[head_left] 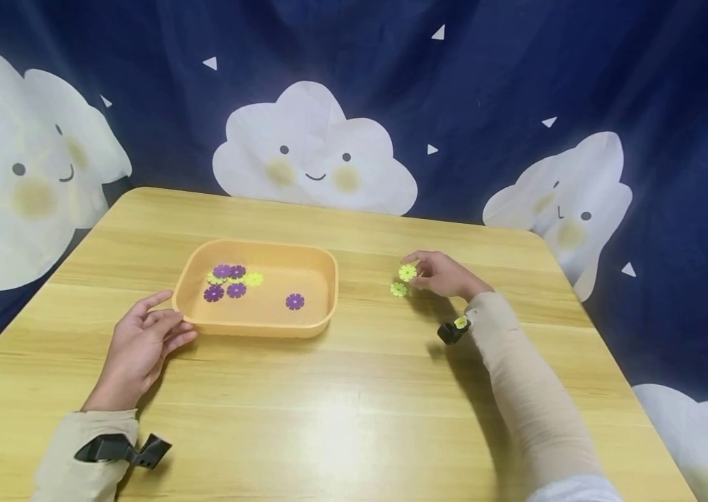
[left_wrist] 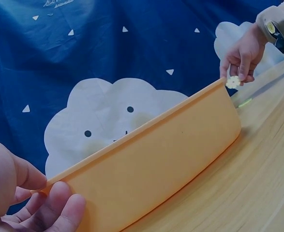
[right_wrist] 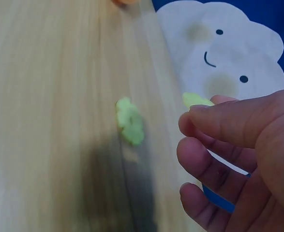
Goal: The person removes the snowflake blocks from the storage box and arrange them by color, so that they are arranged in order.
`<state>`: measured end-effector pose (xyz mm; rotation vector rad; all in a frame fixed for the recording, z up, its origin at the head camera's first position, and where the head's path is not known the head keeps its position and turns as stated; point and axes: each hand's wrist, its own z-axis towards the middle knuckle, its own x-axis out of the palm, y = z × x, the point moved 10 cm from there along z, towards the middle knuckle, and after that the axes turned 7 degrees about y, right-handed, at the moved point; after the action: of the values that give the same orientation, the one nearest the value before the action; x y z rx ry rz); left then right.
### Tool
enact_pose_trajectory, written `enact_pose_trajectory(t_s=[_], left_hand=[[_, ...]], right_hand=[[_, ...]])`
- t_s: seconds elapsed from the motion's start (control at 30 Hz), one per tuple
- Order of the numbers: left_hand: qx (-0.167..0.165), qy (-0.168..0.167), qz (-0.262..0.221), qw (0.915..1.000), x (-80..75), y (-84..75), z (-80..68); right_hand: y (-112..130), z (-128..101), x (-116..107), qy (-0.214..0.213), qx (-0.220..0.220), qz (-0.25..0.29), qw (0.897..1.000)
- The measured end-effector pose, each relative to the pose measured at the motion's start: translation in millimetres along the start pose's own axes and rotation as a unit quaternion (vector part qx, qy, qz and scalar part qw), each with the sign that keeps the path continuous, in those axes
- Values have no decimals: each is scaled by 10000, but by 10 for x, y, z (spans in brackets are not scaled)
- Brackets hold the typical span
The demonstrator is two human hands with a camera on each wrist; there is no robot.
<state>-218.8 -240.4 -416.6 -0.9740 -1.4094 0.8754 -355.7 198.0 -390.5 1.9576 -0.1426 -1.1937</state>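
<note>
L hand (head_left: 140, 341) has its grip pinched on the rim of a pale-orange, rounded-rectangular, plastic-looking tray (head_left: 253, 329) at the near-left corner, thumb at the lip, fingertips against the outer wall; prob. a steadying hold, since the tray looks light enough to slide, & a corner pinch keeps fingers out of the inside.

R hand (head_left: 444, 274) has its grip on a thin, yellow-green, flower-shaped disc (head_left: 407, 272), pinched btwn thumb & fingers by the edge, most of its face showing in the head view; such a flat pc. offers little but an edge to hold; it's raised off the pale wood-grain surface (head_left: 354, 390), well apart from the tray's right side; a matching yellow-green disc (head_left: 398, 289) lies on the surface just below, apart from the held one & w/in easy reach.

In the tray, purple flower-shaped discs (head_left: 213, 293) & more yellow-green ones (head_left: 254, 279) bunch up, some overlapping, in the left half; a lone purple disc (head_left: 294, 302) sits apart, nearer the right end; the raised walls presumably stop them scattering.
</note>
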Motion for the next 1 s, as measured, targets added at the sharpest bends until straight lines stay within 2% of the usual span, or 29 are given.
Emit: enact_pose_trajectory(t_s=[0.1, 0.27, 1.0], left_hand=[[23, 18, 10, 10000, 7, -3, 2], [31, 25, -17, 10000, 5, -3, -4], [50, 48, 59, 10000, -3, 12, -3]], right_hand=[[-69, -49, 11, 1, 138, -24, 9999], [-122, -87, 9, -28, 64, -91, 9999], [-157, -100, 95, 29, 39, -1223, 9925]])
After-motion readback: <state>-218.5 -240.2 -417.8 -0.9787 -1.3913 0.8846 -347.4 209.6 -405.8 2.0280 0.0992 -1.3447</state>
